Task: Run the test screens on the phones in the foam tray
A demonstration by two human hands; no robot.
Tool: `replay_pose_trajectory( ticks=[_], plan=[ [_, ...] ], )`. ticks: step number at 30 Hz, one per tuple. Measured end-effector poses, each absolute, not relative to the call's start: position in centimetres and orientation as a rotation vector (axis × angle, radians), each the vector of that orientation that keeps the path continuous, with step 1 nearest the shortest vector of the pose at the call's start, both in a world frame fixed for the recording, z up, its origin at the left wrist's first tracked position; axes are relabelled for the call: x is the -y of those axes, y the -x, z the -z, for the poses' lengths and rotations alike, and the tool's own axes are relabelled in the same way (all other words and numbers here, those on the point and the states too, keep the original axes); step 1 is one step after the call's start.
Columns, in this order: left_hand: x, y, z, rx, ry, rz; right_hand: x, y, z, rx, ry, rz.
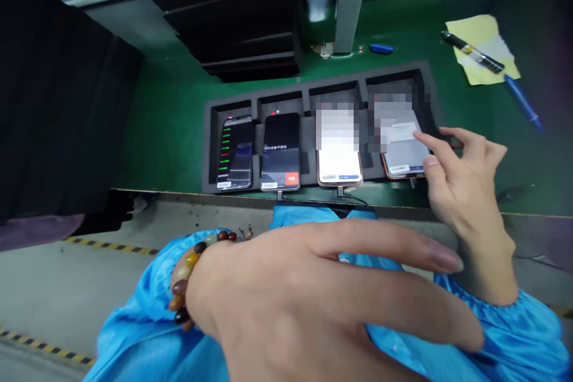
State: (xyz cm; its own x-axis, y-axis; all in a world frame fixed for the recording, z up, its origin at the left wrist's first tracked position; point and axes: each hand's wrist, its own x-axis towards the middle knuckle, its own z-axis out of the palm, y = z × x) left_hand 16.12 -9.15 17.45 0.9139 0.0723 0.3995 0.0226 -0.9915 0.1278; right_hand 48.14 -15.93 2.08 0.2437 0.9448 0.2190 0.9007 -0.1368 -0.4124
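Observation:
My right hand [468, 185] is over the rightmost phone [405, 155], its index fingertip on the lit screen and its thumb by the lower right edge. It grips nothing, and the other fingers are loosely bent. Close to the camera, my left hand [313, 286] stretches its fingers to the right in front of my body, holding nothing. Farther left in the same row lie a white-screened phone [339, 164], a dark-screened phone [280, 149] with a red button, and a phone [235, 155] listing green and red lines. Pixelation covers parts of the two right phones.
A dark foam tray [305, 101] holds the phones on the green table [165, 113]. A cable [341, 192] runs from the white-screened phone's lower end. At the back right, a black pen [473, 52] lies on yellow paper [474, 27], beside a blue pen [523, 102]. A blue cap [381, 48] lies behind the tray.

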Motion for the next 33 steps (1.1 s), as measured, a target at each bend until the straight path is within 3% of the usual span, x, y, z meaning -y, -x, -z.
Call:
replay_pose_trajectory(
  ticks=[3,7,11,20,26,33],
  plan=[
    [7.0,-17.0,-15.3,-0.083,-2.924,-0.761,16.1,-48.6,-2.1,1.644,2.008,-0.147],
    [4.4,-17.2,-11.0,-0.408,-2.845,-0.396,16.7,-49.0,-1.8,1.605,1.943,-0.176],
    [3.7,-16.9,-8.1,-0.381,-2.749,-0.313,17.0,-48.9,-1.6,1.573,1.948,-0.185],
    [3.0,-17.1,-8.0,-0.608,-2.710,-0.362,16.6,-48.9,-1.9,1.550,1.898,-0.205],
    [2.2,-18.6,-7.5,-0.674,-2.737,-0.296,18.9,-47.5,-1.7,1.538,1.837,0.121],
    [1.8,-19.4,-7.3,-0.634,-2.715,-0.238,20.6,-45.8,-0.9,1.565,1.913,0.100]
  ],
)
